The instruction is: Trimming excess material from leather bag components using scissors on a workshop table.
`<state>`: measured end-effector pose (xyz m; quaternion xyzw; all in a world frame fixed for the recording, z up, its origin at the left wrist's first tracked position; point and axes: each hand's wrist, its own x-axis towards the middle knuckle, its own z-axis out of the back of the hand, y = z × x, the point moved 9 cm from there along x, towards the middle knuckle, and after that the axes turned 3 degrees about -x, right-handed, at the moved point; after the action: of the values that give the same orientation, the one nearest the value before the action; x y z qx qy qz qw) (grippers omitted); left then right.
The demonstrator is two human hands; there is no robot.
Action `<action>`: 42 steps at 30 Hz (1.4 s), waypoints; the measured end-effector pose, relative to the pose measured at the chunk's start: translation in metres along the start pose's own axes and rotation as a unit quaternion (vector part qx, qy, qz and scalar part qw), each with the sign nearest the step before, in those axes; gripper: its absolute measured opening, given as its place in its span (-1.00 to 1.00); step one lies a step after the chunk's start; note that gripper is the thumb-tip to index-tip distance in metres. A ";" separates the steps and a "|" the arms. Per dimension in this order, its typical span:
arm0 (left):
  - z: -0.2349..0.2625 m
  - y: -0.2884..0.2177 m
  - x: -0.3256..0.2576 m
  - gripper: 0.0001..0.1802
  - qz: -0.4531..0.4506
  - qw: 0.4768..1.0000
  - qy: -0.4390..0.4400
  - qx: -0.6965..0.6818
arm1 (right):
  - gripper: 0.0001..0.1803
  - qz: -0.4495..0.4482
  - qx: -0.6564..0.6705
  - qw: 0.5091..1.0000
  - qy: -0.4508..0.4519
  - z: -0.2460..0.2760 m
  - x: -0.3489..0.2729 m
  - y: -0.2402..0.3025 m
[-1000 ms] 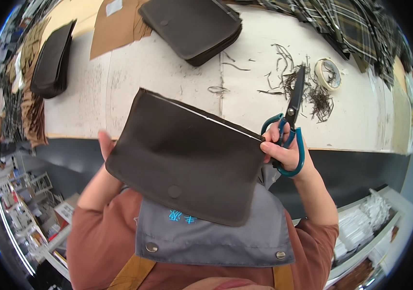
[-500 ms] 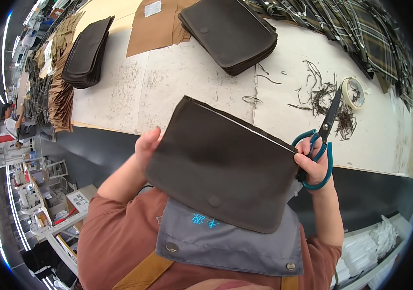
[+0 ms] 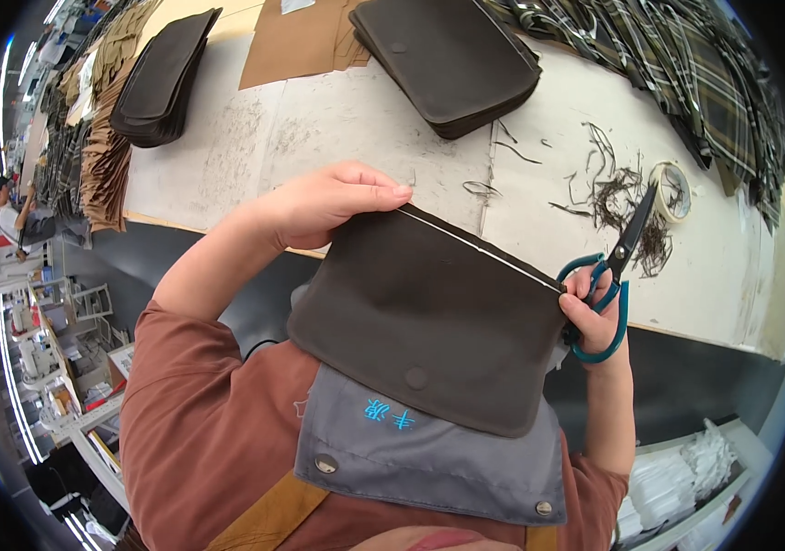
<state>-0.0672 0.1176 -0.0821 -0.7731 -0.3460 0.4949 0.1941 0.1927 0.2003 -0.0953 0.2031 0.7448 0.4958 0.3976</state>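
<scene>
A dark brown leather-like panel [image 3: 429, 312] hangs in front of my chest, with rounded lower corners and a round mark near the bottom. A thin white line runs along its slanting top edge. My left hand [image 3: 342, 202] pinches its upper left corner between thumb and fingers. At the upper right corner, my right hand [image 3: 594, 312] grips the panel between thumb and fingers. That same hand carries scissors [image 3: 629, 237] with teal handles looped round the fingers; their dark blades point up and away, over the table.
On the pale worktable [image 3: 319, 129] lie two stacks of dark panels, one left [image 3: 168, 78] and one centre [image 3: 448, 64]. Brown sheets [image 3: 296, 41], thread scraps [image 3: 627, 197], a tape roll [image 3: 671, 191] and plaid cloth [image 3: 686, 73] lie there too. Another person [image 3: 16, 216] is far left.
My left hand has moved from the panel's left side up to its top left corner and now pinches it there. The right hand keeps its hold on panel and scissors.
</scene>
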 end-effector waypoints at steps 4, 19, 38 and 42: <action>0.004 -0.003 -0.007 -0.36 0.004 0.994 -0.082 -0.077 | -0.72 0.014 0.011 1.000 -0.006 0.006 0.000 -0.004; 0.028 0.025 -0.013 -0.49 -0.030 0.980 -0.069 -0.183 | -0.74 -0.013 -0.001 1.000 -0.016 -0.007 0.002 -0.004; -0.034 -0.003 -0.015 -0.64 -0.030 0.994 0.085 -0.058 | -0.38 0.101 -0.490 0.822 0.272 -0.098 0.050 0.071; -0.032 -0.006 -0.016 -0.64 -0.046 0.992 0.100 -0.062 | -0.36 0.075 -0.505 0.800 0.315 -0.104 0.052 0.065</action>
<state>-0.0447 0.1116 -0.0540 -0.8127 -0.3897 0.3832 0.2019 0.0732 0.2042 -0.0372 -0.1386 0.4557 0.8666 0.1485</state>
